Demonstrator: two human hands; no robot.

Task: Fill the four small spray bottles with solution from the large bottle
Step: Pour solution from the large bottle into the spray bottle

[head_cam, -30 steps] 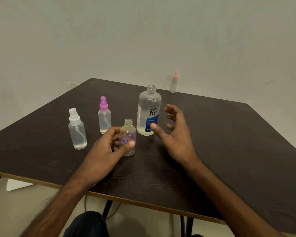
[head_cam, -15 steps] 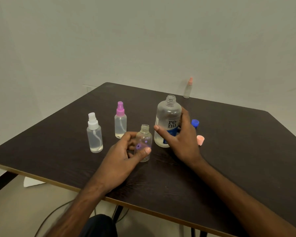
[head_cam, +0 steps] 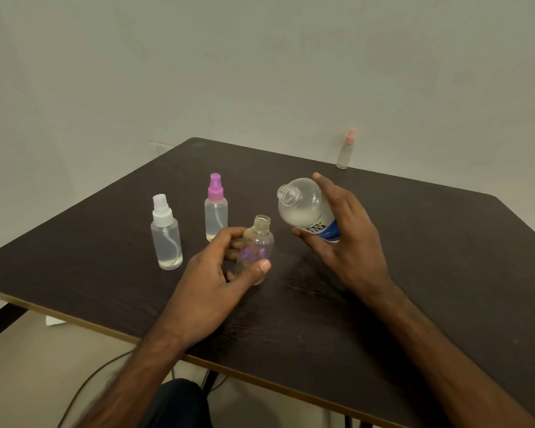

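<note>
Two capped: white-capped bottle (head_cam: 166, 242) and pink-capped bottle (head_cam: 216, 214) stand on the table (head_cam: 414, 273); fill level unclear. The open small bottle (head_cam: 258, 242) stands upright on the table, held in the left hand (head_cam: 217, 282) grip, and looks empty. The peach-capped bottle (head_cam: 344, 152) stands at the far edge. The right hand (head_cam: 346, 242) grip wraps the large bottle (head_cam: 303, 208), now lifted and tilted toward the open neck; half a second ago it stood upright. No pour yet.

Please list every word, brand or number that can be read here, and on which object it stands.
"re-nu": label of the large bottle, tilted in the right hand.
Fine print above it and on the blue band: too blurred.
The uncapped small bottle in the left hand: no text seen.
</note>
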